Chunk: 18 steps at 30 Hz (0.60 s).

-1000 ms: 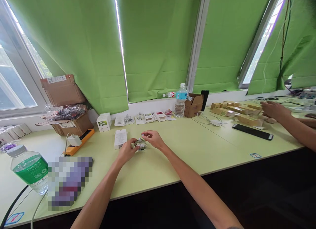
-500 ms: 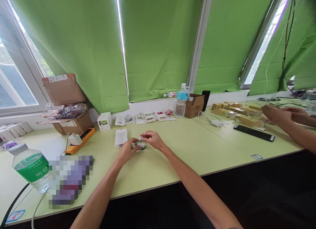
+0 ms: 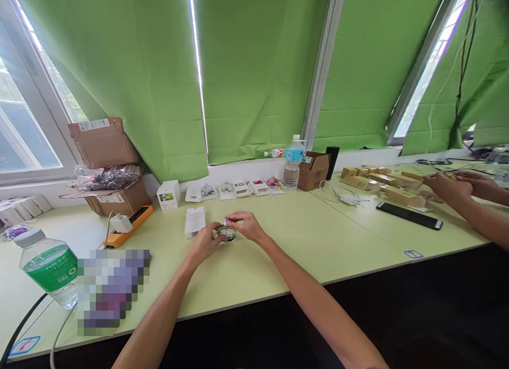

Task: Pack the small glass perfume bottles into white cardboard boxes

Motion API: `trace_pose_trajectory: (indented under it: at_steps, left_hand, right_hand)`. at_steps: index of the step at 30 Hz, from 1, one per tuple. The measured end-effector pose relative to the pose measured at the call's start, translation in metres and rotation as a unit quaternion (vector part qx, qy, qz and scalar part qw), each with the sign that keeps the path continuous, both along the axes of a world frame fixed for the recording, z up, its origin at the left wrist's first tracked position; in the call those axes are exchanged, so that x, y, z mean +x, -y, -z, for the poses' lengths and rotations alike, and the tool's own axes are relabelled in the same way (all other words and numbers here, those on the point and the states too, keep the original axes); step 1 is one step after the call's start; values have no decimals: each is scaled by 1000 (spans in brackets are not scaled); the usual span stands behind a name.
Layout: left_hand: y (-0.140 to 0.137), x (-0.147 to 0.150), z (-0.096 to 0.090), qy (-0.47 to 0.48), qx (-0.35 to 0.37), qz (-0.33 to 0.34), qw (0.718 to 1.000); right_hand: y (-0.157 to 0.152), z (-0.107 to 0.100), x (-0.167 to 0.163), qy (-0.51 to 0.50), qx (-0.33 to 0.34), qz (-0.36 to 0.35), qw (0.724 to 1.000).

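A small round glass bottle [image 3: 227, 235] with dark contents stands on the pale green table between my hands. My left hand [image 3: 207, 240] is closed around its left side, with thumb and fingers against the glass. The fingertips of my right hand [image 3: 245, 223] pinch the bottle's purplish top [image 3: 227, 222], which they partly cover. Just behind my left hand lies a white carton [image 3: 195, 222] with small print and a barcode.
White cartons [image 3: 258, 187] and small round glass bottles [image 3: 226, 186] line the back. A power strip [image 3: 133, 228], a water bottle [image 3: 50, 268] and a pixelated patch [image 3: 115, 289] are leftward. Rightward, another person's hands [image 3: 451, 187] work near yellowish boxes [image 3: 401, 194] and a black phone [image 3: 409, 215].
My hands and the glass bottle keep almost the same place. The other person's hands at the right have shifted slightly.
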<state>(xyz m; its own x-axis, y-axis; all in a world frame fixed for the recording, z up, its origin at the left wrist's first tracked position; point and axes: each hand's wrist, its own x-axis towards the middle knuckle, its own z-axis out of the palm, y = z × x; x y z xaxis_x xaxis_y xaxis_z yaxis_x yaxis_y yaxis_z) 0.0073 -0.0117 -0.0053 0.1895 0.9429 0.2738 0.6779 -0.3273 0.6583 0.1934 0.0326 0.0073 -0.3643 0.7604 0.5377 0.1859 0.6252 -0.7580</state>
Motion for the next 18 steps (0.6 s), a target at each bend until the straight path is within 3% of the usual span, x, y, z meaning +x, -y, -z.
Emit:
trace_pose_trajectory:
  at_steps: [13, 18]
  left_hand:
    - [0, 1, 0, 6, 7, 4, 1000]
    - [0, 0, -1, -4, 20, 11, 1000]
  right_hand:
    - [-2, 6, -8, 43, 86, 23, 995]
    - [0, 5, -9, 58, 69, 55, 994]
